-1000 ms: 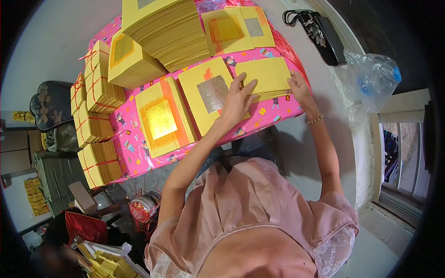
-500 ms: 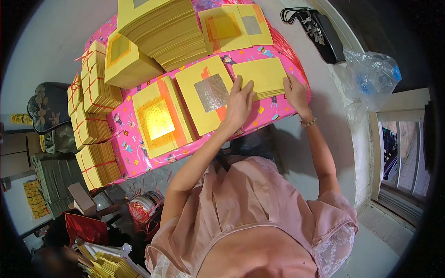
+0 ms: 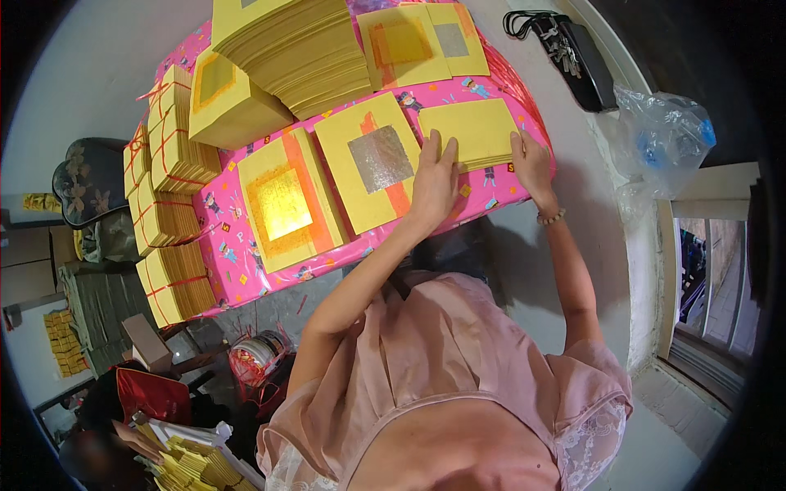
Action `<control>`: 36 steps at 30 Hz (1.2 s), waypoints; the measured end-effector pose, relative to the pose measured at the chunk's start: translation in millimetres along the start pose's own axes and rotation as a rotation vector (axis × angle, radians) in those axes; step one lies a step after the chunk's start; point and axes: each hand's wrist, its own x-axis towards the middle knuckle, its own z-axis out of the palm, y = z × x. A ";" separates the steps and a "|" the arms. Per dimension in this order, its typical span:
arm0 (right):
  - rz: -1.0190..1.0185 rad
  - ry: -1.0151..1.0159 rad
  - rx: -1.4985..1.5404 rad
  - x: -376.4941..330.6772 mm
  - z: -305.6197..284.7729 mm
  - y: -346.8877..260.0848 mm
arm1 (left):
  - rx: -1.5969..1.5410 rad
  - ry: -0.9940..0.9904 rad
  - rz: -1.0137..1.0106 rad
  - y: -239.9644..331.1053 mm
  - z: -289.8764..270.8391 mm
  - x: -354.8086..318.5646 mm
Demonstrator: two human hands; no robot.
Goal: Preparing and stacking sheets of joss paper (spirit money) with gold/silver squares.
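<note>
the small stack of plain yellow paper sheets (image 3: 473, 131) lies near the right end of the pink patterned table cover (image 3: 246, 270), and both hands are on it — the left hand (image 3: 434, 182) flat on its near left corner with fingers together and pointing away from the body, the right hand (image 3: 532, 164) against its right edge, fingers laid along the side. neither hand pinches; they rest pressed on and beside the paper, squaring it between them. the stack's long side runs roughly left to right, tilted a little, so it sits directly between the two hands, the right one a touch closer to its edge.

just left of the left hand lies one yellow sheet with a silver foil square and orange stripe (image 3: 372, 168), and beyond that one yellow sheet pile with a gold foil square (image 3: 282, 204). at the far side stand one tall fanned stack of yellow paper (image 3: 299, 49) and two more foil sheets (image 3: 422, 42). along the left edge i count about four tied yellow bundles (image 3: 168, 221) — red string around each.
</note>
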 end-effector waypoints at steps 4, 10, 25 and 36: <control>0.048 -0.054 0.053 8.0 -2.2 13.8 | 0.027 -0.017 0.045 3.8 -13.6 -0.6; -0.143 0.274 0.125 17.5 -17.2 -14.1 | -0.034 0.019 0.112 4.7 -64.8 -14.0; -0.940 -0.557 -0.203 -40.1 38.9 -122.5 | 0.308 -0.211 -0.053 -27.3 -115.9 -69.6; -0.903 -0.629 -0.144 -34.3 35.9 -119.8 | 0.273 -0.209 -0.032 -31.7 -123.7 -72.1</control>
